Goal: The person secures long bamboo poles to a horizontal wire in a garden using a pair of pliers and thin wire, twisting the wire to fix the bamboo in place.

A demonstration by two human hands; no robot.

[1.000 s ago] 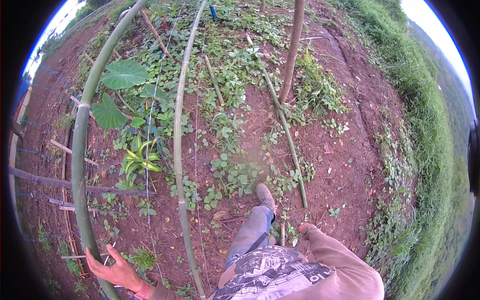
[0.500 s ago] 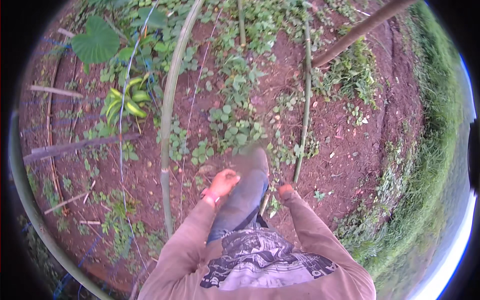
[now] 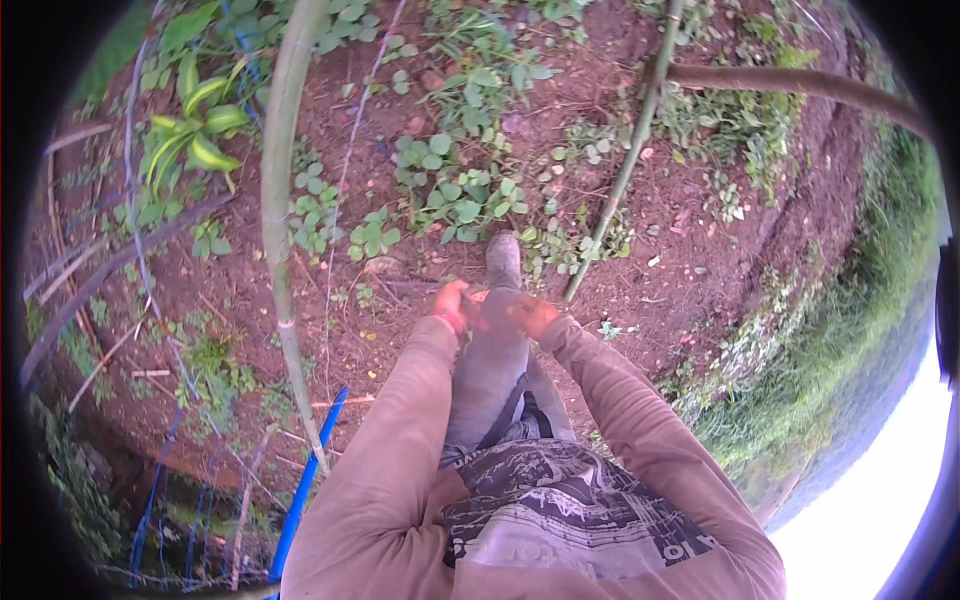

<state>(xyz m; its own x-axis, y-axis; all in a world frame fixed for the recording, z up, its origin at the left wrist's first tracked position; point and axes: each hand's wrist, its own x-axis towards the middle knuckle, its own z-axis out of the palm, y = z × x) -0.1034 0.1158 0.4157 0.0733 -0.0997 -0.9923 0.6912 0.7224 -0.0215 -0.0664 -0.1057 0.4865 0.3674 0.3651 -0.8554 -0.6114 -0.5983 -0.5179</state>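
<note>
My left hand (image 3: pixel 455 303), with a red band at the wrist, is held in front of my trouser leg, its fingers curled inward. A small orange-red patch shows at its fingertips, too blurred to name. Close by on the right, my right hand (image 3: pixel 534 316) is also closed, its fingertips pointing toward the left hand. What either hand holds, if anything, is hidden or too small to tell. A narrow gap separates the two hands. Below and between them is my leg in dusty trousers (image 3: pixel 487 375), ending in a muddy boot (image 3: pixel 503 262) on brown soil.
A thick green pole (image 3: pixel 277 190) rises at the left, beside a thin wire (image 3: pixel 346 165). A thinner green stick (image 3: pixel 630 175) stands ahead right, near a brown pole (image 3: pixel 800 82). Low leafy plants (image 3: pixel 465 195) cover the soil ahead. A blue strip (image 3: pixel 305 490) slants at lower left.
My right hand has come up and inward, close to my left hand. The view has shifted, and a blue strip now shows at lower left. One boot is planted ahead.
</note>
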